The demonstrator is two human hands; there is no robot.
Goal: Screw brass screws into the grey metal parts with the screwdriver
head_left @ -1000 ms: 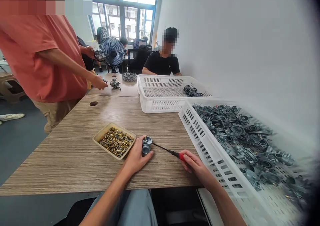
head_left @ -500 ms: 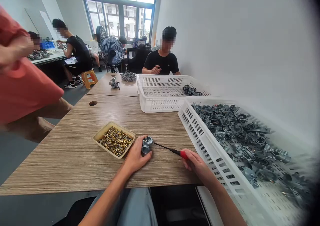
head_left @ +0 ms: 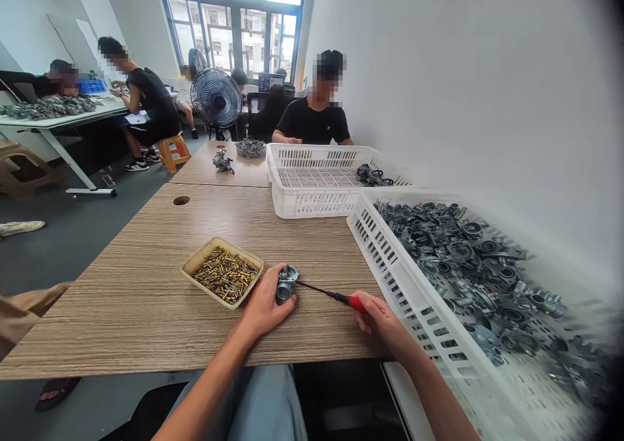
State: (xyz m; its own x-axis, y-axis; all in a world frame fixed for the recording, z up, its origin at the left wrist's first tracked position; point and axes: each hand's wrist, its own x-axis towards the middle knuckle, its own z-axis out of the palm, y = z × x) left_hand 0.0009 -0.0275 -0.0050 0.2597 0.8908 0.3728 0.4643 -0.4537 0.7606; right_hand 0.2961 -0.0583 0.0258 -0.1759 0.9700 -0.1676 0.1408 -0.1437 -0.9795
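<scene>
My left hand (head_left: 267, 303) is wrapped round a small grey metal carburetor body (head_left: 285, 284), held on the wooden table (head_left: 160, 298). In my right hand (head_left: 383, 317) is a screwdriver with a red and black handle (head_left: 355, 302). Its thin dark shaft (head_left: 314, 288) points left, and the tip meets the right side of the carburetor body; the exact contact spot is too small to make out. Just left of my left hand sits a yellowish tray (head_left: 191, 278) full of small brass-coloured parts (head_left: 227, 275).
A white basket (head_left: 414, 298) heaped with carburetor bodies stands at my right. Behind it is another white basket (head_left: 312, 204) with a few dark parts. Farther back are a carburetor (head_left: 223, 162) and a bowl of metal parts (head_left: 251, 147). A co-worker (head_left: 314, 119) sits opposite.
The person in red at the left has walked mostly out of view, uncovering another workbench. The opposite co-worker's raised hand has lowered. My hands, the carburetor body and the screwdriver have hardly shifted.
</scene>
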